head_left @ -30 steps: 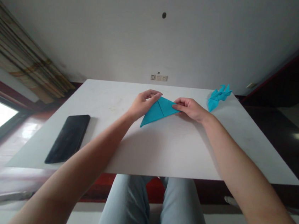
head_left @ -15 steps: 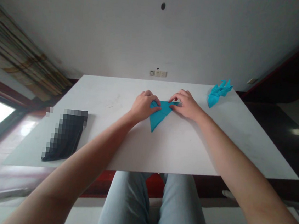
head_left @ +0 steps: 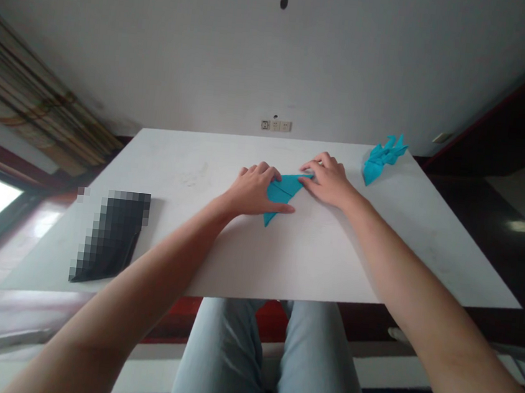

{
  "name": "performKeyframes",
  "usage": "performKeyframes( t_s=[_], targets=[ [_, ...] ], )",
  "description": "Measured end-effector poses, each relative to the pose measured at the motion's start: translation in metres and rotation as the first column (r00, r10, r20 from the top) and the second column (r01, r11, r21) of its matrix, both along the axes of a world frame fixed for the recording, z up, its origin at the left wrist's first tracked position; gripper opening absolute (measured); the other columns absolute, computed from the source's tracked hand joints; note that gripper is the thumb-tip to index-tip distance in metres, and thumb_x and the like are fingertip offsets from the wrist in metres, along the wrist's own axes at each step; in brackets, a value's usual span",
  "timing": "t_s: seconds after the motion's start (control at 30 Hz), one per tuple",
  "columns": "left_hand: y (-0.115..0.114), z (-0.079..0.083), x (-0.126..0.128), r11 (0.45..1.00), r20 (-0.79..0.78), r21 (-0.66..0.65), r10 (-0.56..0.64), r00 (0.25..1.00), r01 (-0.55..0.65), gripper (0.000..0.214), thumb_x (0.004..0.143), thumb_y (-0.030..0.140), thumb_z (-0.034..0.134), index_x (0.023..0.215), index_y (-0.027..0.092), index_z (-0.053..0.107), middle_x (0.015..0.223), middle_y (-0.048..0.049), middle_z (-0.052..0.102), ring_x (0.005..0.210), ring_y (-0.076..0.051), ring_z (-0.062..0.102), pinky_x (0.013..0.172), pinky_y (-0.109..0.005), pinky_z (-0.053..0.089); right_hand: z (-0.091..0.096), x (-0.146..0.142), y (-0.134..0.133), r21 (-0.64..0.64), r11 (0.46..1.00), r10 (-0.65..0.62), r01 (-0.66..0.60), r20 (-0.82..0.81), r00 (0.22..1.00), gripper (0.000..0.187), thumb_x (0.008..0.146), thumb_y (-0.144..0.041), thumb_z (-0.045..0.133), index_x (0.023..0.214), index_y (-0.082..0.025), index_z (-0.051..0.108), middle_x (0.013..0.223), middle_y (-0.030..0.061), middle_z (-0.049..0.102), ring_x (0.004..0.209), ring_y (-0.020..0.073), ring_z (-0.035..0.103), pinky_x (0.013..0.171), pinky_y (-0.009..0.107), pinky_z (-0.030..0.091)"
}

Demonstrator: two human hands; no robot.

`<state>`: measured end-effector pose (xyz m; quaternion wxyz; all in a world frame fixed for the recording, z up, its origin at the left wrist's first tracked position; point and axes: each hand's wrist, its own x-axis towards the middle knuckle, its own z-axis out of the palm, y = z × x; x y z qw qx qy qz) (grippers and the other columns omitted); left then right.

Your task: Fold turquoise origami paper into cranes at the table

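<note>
A folded sheet of blue origami paper (head_left: 284, 190), roughly triangular with a crease line across it, lies on the white table. My left hand (head_left: 256, 189) rests over its left side, thumb stretched across the lower part and fingers along the upper edge, so that side is partly hidden. At the paper's upper right corner, my right hand (head_left: 326, 178) pinches the tip between thumb and fingers.
Several folded blue paper cranes (head_left: 383, 158) sit together at the table's far right corner. A dark, partly pixelated flat object (head_left: 112, 237) lies at the left. Behind the white table (head_left: 321, 259), wall sockets (head_left: 275, 125) show on the wall.
My left thumb has swung down and spread away from its fingers, over the paper's lower part. My right hand stays at the upper right corner. The view has shifted slightly.
</note>
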<state>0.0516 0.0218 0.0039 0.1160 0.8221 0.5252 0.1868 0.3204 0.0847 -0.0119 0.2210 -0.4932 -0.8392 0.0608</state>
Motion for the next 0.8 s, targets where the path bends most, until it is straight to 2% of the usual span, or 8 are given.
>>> performKeyframes(
  t_s=[0.1,0.17,0.23,0.37,0.53,0.7,0.8],
  targets=[
    [-0.003,0.006,0.001,1.000,-0.012,0.013,-0.015,1.000,0.015,0.075,0.083,0.061,0.093,0.141,0.020,0.070,0.143,-0.0191,0.072,0.134,-0.045,0.072,0.120,-0.060,0.054,-0.004,-0.001,0.004,0.041,0.996,-0.073,0.074,-0.008,0.997,0.041,0.115,-0.057,0.061,0.135,-0.027,0.079,0.147,0.0196,0.065,0.141,0.0465,0.064,0.121,0.067,0.048],
    [-0.003,0.009,-0.001,1.000,0.029,0.008,-0.029,0.999,0.029,0.065,0.086,0.050,0.088,0.141,0.020,0.069,0.139,-0.0165,0.073,0.129,-0.040,0.075,0.116,-0.055,0.059,-0.005,-0.001,0.007,0.045,0.992,-0.118,0.119,-0.029,0.993,0.052,0.116,-0.068,0.051,0.138,-0.027,0.077,0.147,0.0199,0.066,0.141,0.0459,0.065,0.122,0.067,0.048],
    [-0.001,0.012,-0.004,0.999,0.086,-0.016,-0.038,0.996,0.039,0.059,0.086,0.046,0.087,0.137,0.021,0.071,0.136,-0.0148,0.075,0.125,-0.036,0.077,0.113,-0.051,0.062,-0.005,-0.001,0.008,0.055,0.988,-0.141,0.144,-0.056,0.988,0.063,0.116,-0.077,0.045,0.138,-0.027,0.076,0.149,0.0208,0.067,0.140,0.0458,0.066,0.123,0.067,0.048],
    [0.003,0.012,-0.010,0.998,0.197,-0.051,-0.031,0.980,0.041,0.050,0.088,0.045,0.087,0.130,0.021,0.074,0.130,-0.0129,0.077,0.116,-0.030,0.079,0.110,-0.047,0.065,-0.006,0.000,0.008,0.074,0.987,-0.136,0.143,-0.096,0.986,0.079,0.109,-0.091,0.040,0.138,-0.028,0.077,0.152,0.0218,0.066,0.141,0.0478,0.066,0.127,0.070,0.045],
    [0.009,0.006,-0.015,0.999,0.257,-0.005,-0.048,0.965,0.051,0.043,0.092,0.028,0.079,0.135,0.019,0.077,0.137,-0.0143,0.073,0.104,-0.024,0.078,0.108,-0.045,0.068,-0.007,0.000,0.009,0.034,0.992,-0.117,0.123,-0.158,0.981,0.088,0.102,-0.101,0.043,0.138,-0.028,0.076,0.148,0.0214,0.067,0.136,0.0488,0.069,0.127,0.075,0.044],
    [0.010,0.001,-0.017,0.989,0.154,0.131,-0.084,0.985,0.064,0.053,0.088,0.016,0.076,0.140,0.021,0.078,0.140,-0.0154,0.066,0.132,-0.033,0.071,0.122,-0.054,0.063,-0.010,0.001,0.012,0.043,0.992,-0.103,0.116,-0.224,0.969,0.097,0.094,-0.108,0.048,0.141,-0.026,0.072,0.155,0.0227,0.059,0.151,0.0494,0.062,0.134,0.071,0.042],
    [0.007,0.001,-0.015,0.990,0.051,0.135,-0.044,0.998,0.037,0.056,0.092,0.014,0.070,0.148,0.022,0.076,0.150,-0.0177,0.064,0.136,-0.036,0.070,0.117,-0.054,0.066,-0.013,0.002,0.013,0.056,0.993,-0.084,0.101,-0.256,0.963,0.096,0.094,-0.108,0.051,0.142,-0.027,0.070,0.157,0.0226,0.056,0.155,0.0494,0.059,0.135,0.072,0.041]
  ],
)
